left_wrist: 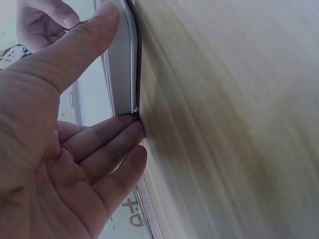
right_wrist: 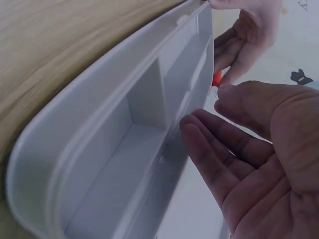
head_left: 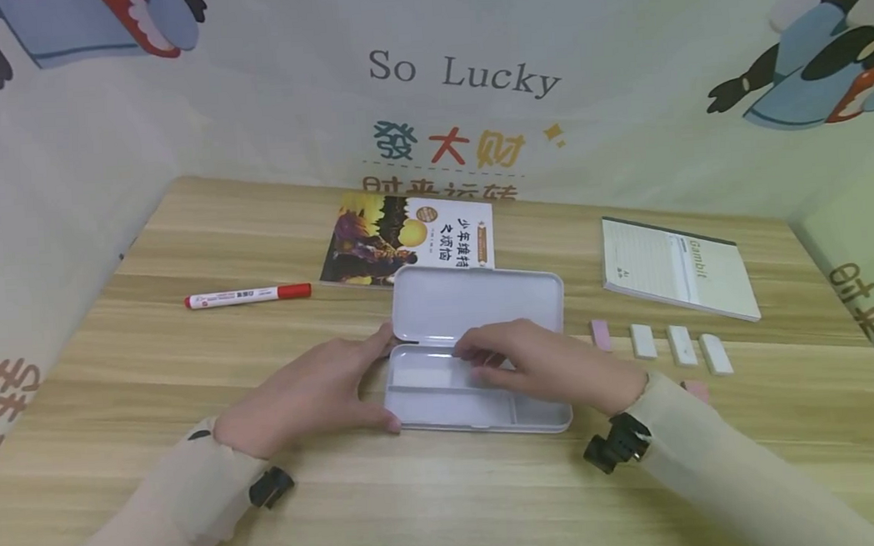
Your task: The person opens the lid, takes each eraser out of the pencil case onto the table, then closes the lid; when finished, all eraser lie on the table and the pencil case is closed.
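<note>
A white pencil case [head_left: 453, 407] stands with its lid [head_left: 476, 300] raised toward the back, dividers splitting its inside into compartments. My left hand [head_left: 309, 389] holds its left end, thumb at the front corner and fingers at the back corner by the hinge. In the left wrist view that thumb lies on the case's edge [left_wrist: 122, 74]. My right hand [head_left: 540, 363] hovers over the back compartment with fingers loosely bent. In the right wrist view nothing shows between its fingers [right_wrist: 204, 149]. Part of the back compartment is hidden beneath it.
Right of the case lie a pink eraser [head_left: 600, 335], several white erasers [head_left: 642, 341] and another pink one [head_left: 695, 390] partly behind the right sleeve. A notebook [head_left: 677, 271] is at back right, a book [head_left: 412, 233] behind the lid, a red marker [head_left: 248, 295] at left.
</note>
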A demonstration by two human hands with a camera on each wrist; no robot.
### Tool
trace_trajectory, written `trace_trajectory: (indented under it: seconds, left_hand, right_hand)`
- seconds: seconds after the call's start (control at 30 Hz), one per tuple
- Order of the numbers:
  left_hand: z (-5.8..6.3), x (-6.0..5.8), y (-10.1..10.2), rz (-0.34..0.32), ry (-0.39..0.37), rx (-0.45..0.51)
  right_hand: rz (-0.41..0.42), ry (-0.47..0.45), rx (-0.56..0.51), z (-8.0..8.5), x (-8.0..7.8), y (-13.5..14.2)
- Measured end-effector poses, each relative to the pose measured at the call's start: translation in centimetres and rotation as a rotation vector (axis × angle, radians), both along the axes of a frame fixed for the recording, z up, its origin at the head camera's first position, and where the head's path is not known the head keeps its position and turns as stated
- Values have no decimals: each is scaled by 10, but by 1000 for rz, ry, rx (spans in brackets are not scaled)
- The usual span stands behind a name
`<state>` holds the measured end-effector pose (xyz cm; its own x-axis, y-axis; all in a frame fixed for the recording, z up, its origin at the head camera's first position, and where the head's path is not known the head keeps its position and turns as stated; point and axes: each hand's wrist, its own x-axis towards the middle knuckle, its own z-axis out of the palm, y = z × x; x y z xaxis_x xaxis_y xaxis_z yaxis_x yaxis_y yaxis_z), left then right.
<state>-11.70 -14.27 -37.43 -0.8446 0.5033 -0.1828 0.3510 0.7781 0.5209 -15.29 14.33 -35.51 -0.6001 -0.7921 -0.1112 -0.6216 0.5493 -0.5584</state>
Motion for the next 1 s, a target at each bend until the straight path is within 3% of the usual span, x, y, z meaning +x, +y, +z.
trace_trajectory:
  seconds: [0.2, 0.6, 1.0]
  left_hand:
    - [1, -1, 0, -15, 20, 2]
    - [1, -1, -1, -10, 9, -10]
    - [1, -3, -1, -16, 2, -9]
  right_hand:
    - [30, -33, 32, -3, -3, -20]
    - [104, 54, 34, -11, -4, -42]
    - [92, 91, 67, -12, -3, -46]
